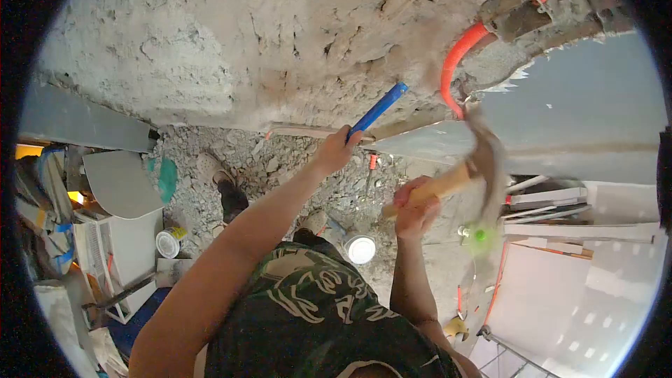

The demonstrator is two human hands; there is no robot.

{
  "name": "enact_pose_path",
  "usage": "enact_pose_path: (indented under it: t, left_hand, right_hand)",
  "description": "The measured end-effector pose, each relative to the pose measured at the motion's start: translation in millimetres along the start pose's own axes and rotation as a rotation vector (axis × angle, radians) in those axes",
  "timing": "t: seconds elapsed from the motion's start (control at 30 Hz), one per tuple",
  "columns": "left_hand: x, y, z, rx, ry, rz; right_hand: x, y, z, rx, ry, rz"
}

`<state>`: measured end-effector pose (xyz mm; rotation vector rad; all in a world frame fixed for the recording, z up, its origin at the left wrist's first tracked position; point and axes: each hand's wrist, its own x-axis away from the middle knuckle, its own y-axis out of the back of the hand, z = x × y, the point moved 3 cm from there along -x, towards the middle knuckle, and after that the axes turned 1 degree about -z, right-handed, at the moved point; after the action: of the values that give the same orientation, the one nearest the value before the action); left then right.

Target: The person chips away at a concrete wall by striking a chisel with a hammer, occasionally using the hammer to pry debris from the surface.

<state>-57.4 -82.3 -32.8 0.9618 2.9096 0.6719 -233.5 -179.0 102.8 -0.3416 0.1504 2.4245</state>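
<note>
My left hand (337, 151) is closed around the lower end of a blue chisel (380, 109), a straight bar whose far end points up and right across the rough wall (280, 42). In my right hand (417, 208) is a hammer with a pale wooden handle (448, 183), gripped near the handle's lower end. Its long, curved metal head (486, 157) is smeared by motion and hangs to the right of the chisel, apart from it. Above the hammer head, an orange conduit (453, 63) curves out of the broken wall surface.
Rubble (259, 161) covers the floor around my feet. A white bucket (360, 249) stands in front of my body, and a labelled tub (169, 242) sits at left. Grey panel (581, 98) with a jagged edge borders the wall. Boards (581, 229) lie at right.
</note>
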Motion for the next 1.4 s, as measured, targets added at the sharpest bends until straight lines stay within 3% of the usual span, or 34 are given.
enact_pose_path:
  t: [0.03, 0.13, 0.17, 0.23, 0.27, 0.33, 0.43, 0.5, 0.57, 0.6, 0.67, 0.7, 0.77, 0.83, 0.9, 0.93, 0.97, 1.07, 1.13, 1.17, 1.23, 1.27, 1.33, 1.37, 1.4]
  left_hand:
    - [0.6, 0.2, -5.2, -0.013, 0.038, 0.010]
    - [0.4, -13.8, -2.8, -0.042, 0.035, -0.069]
    - [0.8, -17.9, -1.1, -0.041, 0.039, -0.071]
    - [1.8, -17.9, -8.3, -0.014, 0.104, -0.015]
    - [1.4, -21.6, -7.1, -0.012, 0.105, -0.016]
    - [-0.5, -24.3, -4.3, -0.035, 0.123, -0.090]
    - [-3.6, -18.6, -2.6, 0.034, 0.042, -0.109]
    - [-0.2, -19.1, -2.3, 0.029, 0.063, -0.091]
    - [-2.2, -14.1, -1.2, 0.017, 0.082, -0.085]
    - [-2.6, -13.2, -0.7, 0.028, 0.069, -0.071]
    - [-3.6, -14.8, -0.7, 0.041, 0.057, -0.060]
    - [-4.0, -16.8, 0.6, 0.054, 0.040, -0.091]
    - [-4.4, -24.4, 5.9, 0.067, 0.024, -0.115]
    - [-6.6, -30.4, 8.4, 0.056, 0.041, -0.134]
    - [-6.4, -24.0, 7.1, 0.027, 0.028, -0.122]
    - [-10.5, -18.8, 4.6, -0.001, 0.024, -0.126]
    - [-4.4, -19.9, 3.1, 0.005, 0.033, -0.120]
    - [-10.2, -12.5, 5.5, -0.038, 0.085, -0.133]
    - [-10.6, -13.0, 5.4, 0.030, 0.108, -0.050]
    - [-11.4, -12.2, 4.0, 0.031, 0.109, -0.052]
    - [-13.1, -11.8, 4.6, 0.075, 0.148, -0.003]
    - [-13.9, -9.6, 5.0, 0.077, 0.149, -0.006]
    - [-17.4, -8.9, 12.0, 0.006, 0.099, -0.048]
    - [-16.6, -8.4, 11.5, 0.011, 0.099, -0.040]
    - [-16.9, -5.1, 9.8, 0.019, 0.087, -0.078]
  right_hand:
    - [-6.1, -0.5, -3.2, 0.004, -0.003, 0.009]
    - [-22.1, -11.9, 13.5, -0.208, 0.438, -0.039]
    - [-25.7, 1.0, -6.6, -0.208, 0.435, -0.035]
    - [-30.6, 28.3, -68.2, 0.580, 0.639, 0.211]
    - [-31.1, 23.5, -83.2, 0.581, 0.640, 0.213]
    - [-38.2, 14.6, -117.4, 0.567, -0.097, 0.097]
    - [-35.8, 18.0, -108.4, 0.491, -0.143, -0.056]
    - [-28.9, 16.2, -77.5, 0.490, -0.111, -0.056]
    - [-19.0, 4.9, -37.5, 0.190, -0.003, -0.020]
    - [-19.5, -4.6, -24.1, 0.188, -0.007, -0.014]
    - [-17.5, -19.6, 1.6, -0.097, 0.302, -0.012]
    - [-20.0, -11.9, -8.6, -0.098, 0.300, -0.009]
    - [-23.5, 3.4, -47.6, 0.590, 0.460, 0.138]
    - [-30.9, -3.7, -74.8, 0.778, 0.394, 0.043]
    - [-47.7, 0.8, -92.9, 0.574, -0.245, -0.020]
    - [-48.8, 1.3, -87.5, 0.376, -0.296, -0.091]
    - [-39.7, 8.1, -76.2, 0.384, -0.305, -0.089]
    - [-42.8, -1.1, -20.5, 0.128, -0.234, -0.044]
    - [-45.6, -5.0, 22.1, -0.037, 0.166, -0.078]
    - [-46.5, -10.8, 29.4, -0.036, 0.167, -0.075]
    - [-42.2, -24.7, 43.0, -0.210, 0.456, -0.014]
    - [-37.8, -19.9, 21.9, -0.267, 0.487, 0.085]
    - [-40.2, 58.5, -106.5, 0.339, 0.580, 0.421]
    - [-14.4, 21.9, -114.2, 0.483, 0.433, -0.121]
    - [-25.5, -9.8, -86.5, 0.771, 0.320, -0.012]
